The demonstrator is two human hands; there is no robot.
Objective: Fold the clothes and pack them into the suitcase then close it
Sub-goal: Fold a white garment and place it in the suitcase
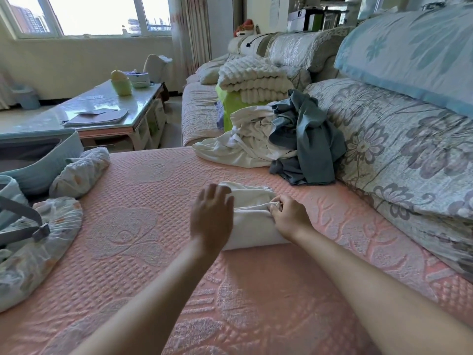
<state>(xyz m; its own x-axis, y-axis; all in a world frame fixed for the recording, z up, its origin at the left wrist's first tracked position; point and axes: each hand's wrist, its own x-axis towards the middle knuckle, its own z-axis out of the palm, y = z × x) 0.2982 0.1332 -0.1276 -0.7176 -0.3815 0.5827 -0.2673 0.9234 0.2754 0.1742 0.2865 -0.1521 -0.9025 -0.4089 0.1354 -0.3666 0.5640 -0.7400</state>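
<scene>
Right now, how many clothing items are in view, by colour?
White: 2, the white roll and the loose white garment.
Grey-blue: 1, the grey-blue garment.
Floral: 2, the far floral roll and the near floral roll.
Total: 5.

Soft matt cloth nearly everywhere, with one glossy top.
The white rolled garment [252, 219] is smooth matt cloth. It lies on a pink sofa cover [143, 226] of rough, embossed weave. The grey-blue garment [309, 139] looks thin and limp. The table [102, 103] top shines like glass. The pale blue suitcase [43, 172] shell seems smooth plastic, though only part of it shows.
</scene>
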